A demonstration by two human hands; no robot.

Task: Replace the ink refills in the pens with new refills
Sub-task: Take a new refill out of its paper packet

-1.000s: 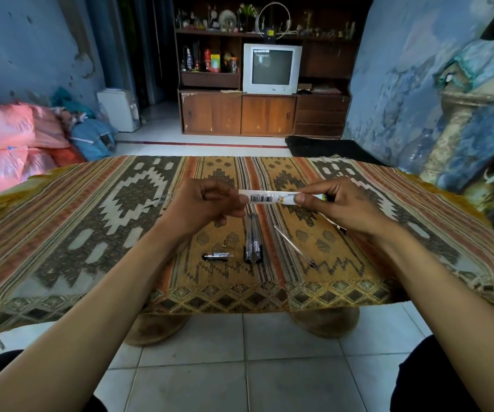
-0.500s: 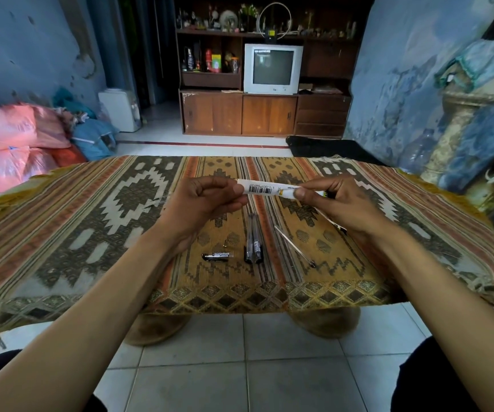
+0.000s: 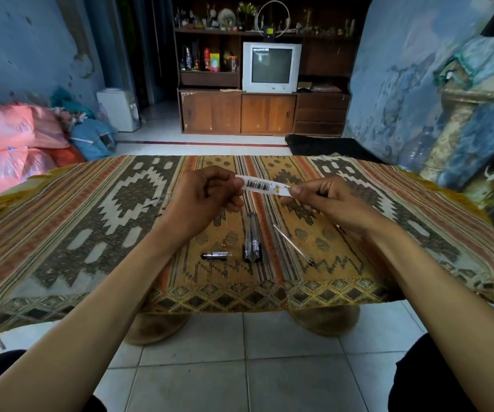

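Note:
A narrow white refill packet [image 3: 262, 186] with a barcode is held level above the table, between both hands. My left hand [image 3: 202, 200] pinches its left end and my right hand [image 3: 321, 200] pinches its right end. On the patterned tablecloth [image 3: 76, 221] below lie two clear pens [image 3: 252, 239] side by side, pointing away from me. To their right rests a thin loose refill [image 3: 293, 244], lying diagonally. Left of the pens lies a short dark pen part [image 3: 216, 255].
The low table's front edge [image 3: 240, 295] runs just beyond my knees, above a tiled floor. Pink and blue bags [image 3: 19, 138] are piled at the far left. A wooden cabinet with a television [image 3: 271, 66] stands at the back. A painted object [image 3: 460, 114] stands at the right.
Both hands have lifted the packet slightly and tilted it so its left end sits higher. The items on the cloth have not moved.

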